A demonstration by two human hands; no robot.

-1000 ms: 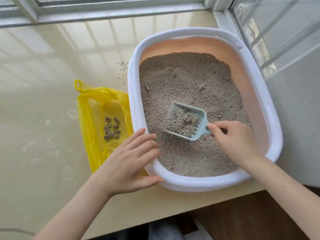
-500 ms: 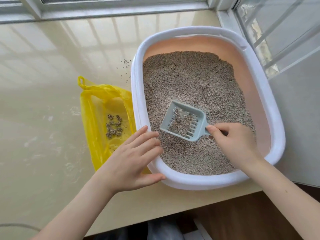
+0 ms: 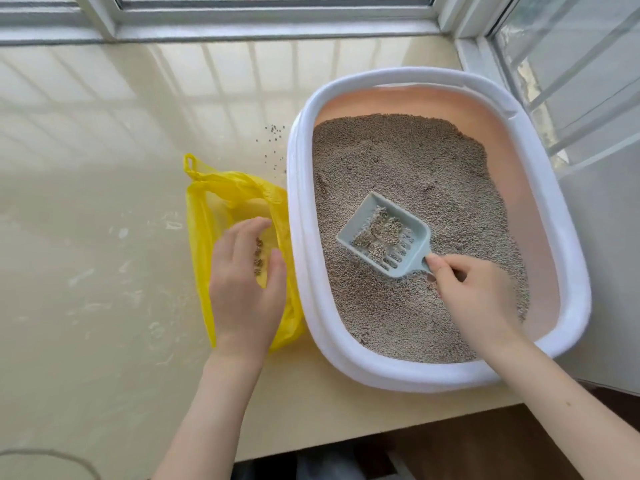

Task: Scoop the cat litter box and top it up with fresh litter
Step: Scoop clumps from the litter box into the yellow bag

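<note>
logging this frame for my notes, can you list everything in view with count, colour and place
litter box: 1, white rim with peach inside, right on the sill
litter: grey-brown bed filling the box
scoop: 1, pale blue, slotted, over the litter with clumps in it
bag: 1, yellow plastic, left of the box, dark clumps inside
spilled grains: a few, dark, on the sill by the box's left rim
sill: 1, cream, glossy, under the windows
left hand: over the bag, fingers loose
right hand: grip on the scoop handle

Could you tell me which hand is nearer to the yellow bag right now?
Left. The left hand is directly over the yellow bag; the right hand holds the scoop inside the litter box.
</note>
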